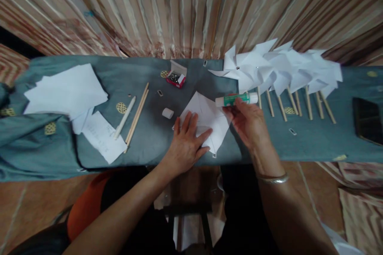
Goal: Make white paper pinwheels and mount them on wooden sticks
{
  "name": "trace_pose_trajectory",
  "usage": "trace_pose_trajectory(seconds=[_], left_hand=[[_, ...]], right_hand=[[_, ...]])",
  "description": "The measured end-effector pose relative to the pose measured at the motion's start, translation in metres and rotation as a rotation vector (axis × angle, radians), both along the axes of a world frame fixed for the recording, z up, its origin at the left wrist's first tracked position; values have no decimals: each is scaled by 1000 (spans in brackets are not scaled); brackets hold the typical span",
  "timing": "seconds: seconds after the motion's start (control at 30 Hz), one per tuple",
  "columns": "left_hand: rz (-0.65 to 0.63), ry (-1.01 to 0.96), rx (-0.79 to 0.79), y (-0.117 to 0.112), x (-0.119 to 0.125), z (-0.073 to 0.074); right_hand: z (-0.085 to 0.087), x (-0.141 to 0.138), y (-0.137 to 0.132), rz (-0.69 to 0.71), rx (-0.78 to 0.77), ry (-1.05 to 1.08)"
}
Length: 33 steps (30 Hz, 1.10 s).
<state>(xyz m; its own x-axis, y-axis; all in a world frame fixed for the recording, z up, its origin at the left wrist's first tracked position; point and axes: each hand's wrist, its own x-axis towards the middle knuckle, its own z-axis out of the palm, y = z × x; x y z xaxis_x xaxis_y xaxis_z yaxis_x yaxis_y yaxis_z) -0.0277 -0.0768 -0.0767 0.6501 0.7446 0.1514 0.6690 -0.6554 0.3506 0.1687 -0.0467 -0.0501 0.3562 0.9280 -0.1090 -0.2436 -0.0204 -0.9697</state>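
Note:
A white square of paper [220,125] with fold or cut lines lies on the cloth-covered table in front of me. My left hand [187,143] rests flat on its left part, fingers spread. In my right hand [249,121] is a green and white glue stick [235,99], held sideways above the paper's upper right side. The glue stick's white cap [168,113] lies on the cloth, left of the paper. Behind it stands a small open red box [176,79] holding shiny metal pins or tacks.
Several white paper pinwheels [278,67] on wooden sticks overlap at the right back. A dark phone [368,119] lies at the far right. To the left are a stack of white paper [66,89], a written note [103,137], a white pen-like stick [125,116] and wooden sticks [137,115].

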Motion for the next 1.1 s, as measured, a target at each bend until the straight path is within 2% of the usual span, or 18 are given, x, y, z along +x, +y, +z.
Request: trace_pose_trajectory(seconds=[0.1, 0.2, 0.3, 0.4, 0.5, 0.63, 0.8, 0.93, 1.1], left_hand=[[-10, -24, -1, -1, -1, 4], [-25, -56, 0, 1, -4, 12], [-37, -129, 26, 8, -13, 22], [83, -195, 86, 22, -30, 26], [238, -195, 119, 38, -49, 21], [295, -162, 48, 52, -64, 9], [327, -230, 16, 52, -60, 13], [280, -284, -17, 48, -54, 23], [265, -259, -11, 45, -53, 25]], right_hand=[[2, -5, 1, 48, -54, 109], [4, -9, 1, 99, -90, 125], [5, -12, 1, 81, -125, 169], [5, -16, 1, 54, -160, 264], [5, -23, 0, 111, -170, 329], [3, -37, -2, 225, -164, 348], [-1, -51, -1, 240, -178, 268], [0, -55, 0, 222, -166, 205], [-1, -55, 1, 224, -161, 178]])
